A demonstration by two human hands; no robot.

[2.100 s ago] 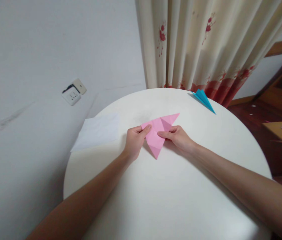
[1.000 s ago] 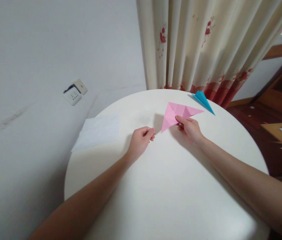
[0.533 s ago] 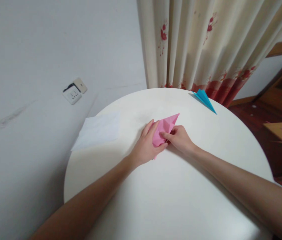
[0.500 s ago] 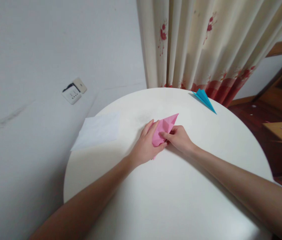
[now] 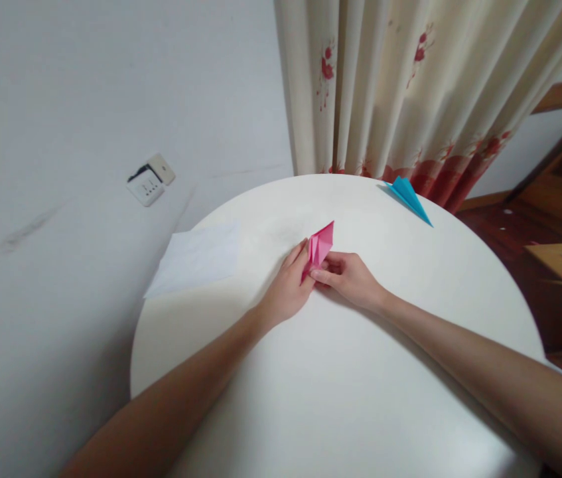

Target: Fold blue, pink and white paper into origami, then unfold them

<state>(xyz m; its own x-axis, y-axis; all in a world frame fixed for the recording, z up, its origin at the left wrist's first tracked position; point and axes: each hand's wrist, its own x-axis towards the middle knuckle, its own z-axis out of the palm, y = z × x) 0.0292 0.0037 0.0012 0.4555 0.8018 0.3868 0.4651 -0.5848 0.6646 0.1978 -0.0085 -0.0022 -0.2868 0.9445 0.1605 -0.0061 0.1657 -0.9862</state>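
So I've got the pink paper (image 5: 322, 244) between both hands, just above the middle of the surface (image 5: 320, 378). Creases are in and it's gathered into a narrow, standing shape, but I'd call it half-done: the flaps aren't pressed flat and I haven't let go. My left hand (image 5: 284, 292) is cupped snug along its left side, fingers nearly straight; my right hand (image 5: 353, 282) has thumb and fingers closed in a pinch on the lower edge. Two seconds ago it was spread wide with points sticking out right and below; now it's way slimmer. The blue folded paper (image 5: 410, 199) and white sheet (image 5: 194, 259) haven't budged.
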